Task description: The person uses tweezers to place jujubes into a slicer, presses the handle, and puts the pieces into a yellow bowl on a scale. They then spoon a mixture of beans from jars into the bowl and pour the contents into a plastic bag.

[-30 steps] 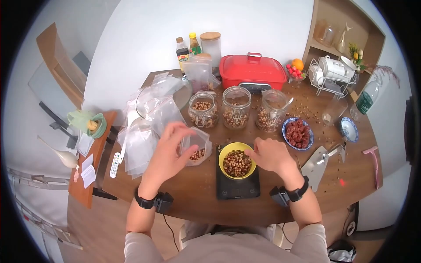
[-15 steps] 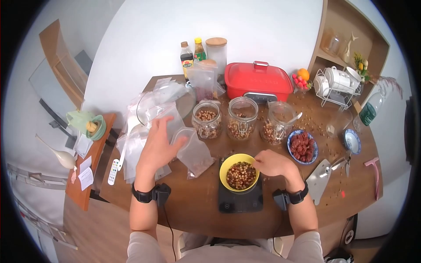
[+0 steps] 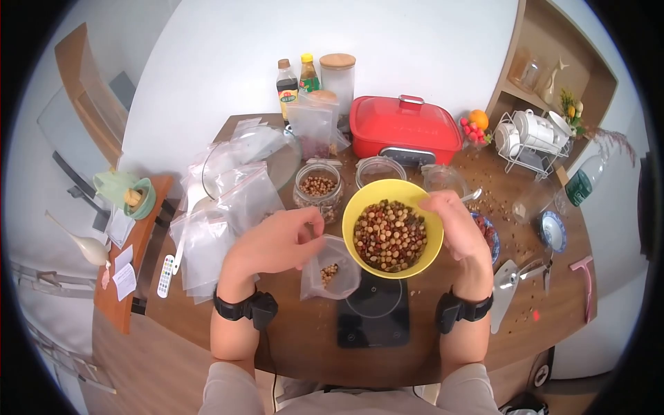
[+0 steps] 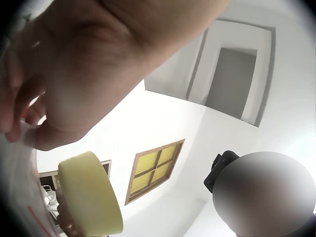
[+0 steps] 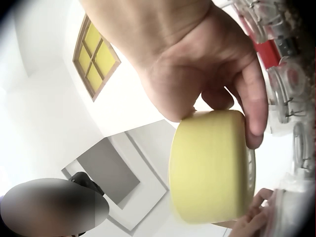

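The bowl has left the scale since the earlier frame and is now raised above it, full of mixed nuts. The right hand grips its rim, fingers curled. The left hand pinches the mouth of the bag, just beside the bowl's left edge.

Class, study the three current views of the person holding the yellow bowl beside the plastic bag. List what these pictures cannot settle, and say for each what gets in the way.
- Scale reading: head view, display too small.
- Two of the jars behind the yellow bowl: head view, the bowl covers most of them.
- Left hand grip on the plastic bag: head view, fingertips hidden behind the hand; left wrist view, blurred and cut off at the edge.
- Bowl's contents: both wrist views show only its outside.
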Available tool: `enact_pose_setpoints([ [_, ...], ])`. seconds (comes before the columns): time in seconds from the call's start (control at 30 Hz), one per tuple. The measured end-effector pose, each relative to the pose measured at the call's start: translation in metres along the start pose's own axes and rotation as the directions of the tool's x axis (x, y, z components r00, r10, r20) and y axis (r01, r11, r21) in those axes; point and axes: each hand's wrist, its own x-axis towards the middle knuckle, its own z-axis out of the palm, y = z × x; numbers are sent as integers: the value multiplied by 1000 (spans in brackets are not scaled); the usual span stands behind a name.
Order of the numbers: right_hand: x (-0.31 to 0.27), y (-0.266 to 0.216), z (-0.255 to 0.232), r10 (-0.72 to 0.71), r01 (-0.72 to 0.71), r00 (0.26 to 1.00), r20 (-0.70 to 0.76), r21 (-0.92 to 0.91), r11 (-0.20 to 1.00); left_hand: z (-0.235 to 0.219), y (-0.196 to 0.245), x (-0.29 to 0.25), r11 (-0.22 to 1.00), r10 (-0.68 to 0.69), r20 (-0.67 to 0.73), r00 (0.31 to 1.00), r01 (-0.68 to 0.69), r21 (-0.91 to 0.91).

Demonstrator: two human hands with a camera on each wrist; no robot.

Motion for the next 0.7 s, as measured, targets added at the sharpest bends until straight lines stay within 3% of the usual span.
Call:
enact_pose_setpoints([
  [0.1,1,-8,10,-97,95,995,-10,-91,991,7,-2,9,994,61,41,997,-57,-89],
  [0.23,5,-1,13,-170,163,985,-38,-131,978,8,-2,12,996,30,51,998,-26,-90],
  [0.33,1,-11,18,-106,93,992,-63,-187,978,4,4,14,999,2,43,999,0,-42],
  [0.5,3,-11,20,-142,128,988,-55,-199,972,8,-5,20,999,49,-14,999,-49,-15],
  [0.63,-3,-15,29,-125,99,986,-106,-221,970,5,2,17,1000,7,14,1000,-7,-6],
  [0.7,-3,-7,29,-270,217,957,-107,-355,909,6,0,17,999,34,10,999,-33,-38],
])
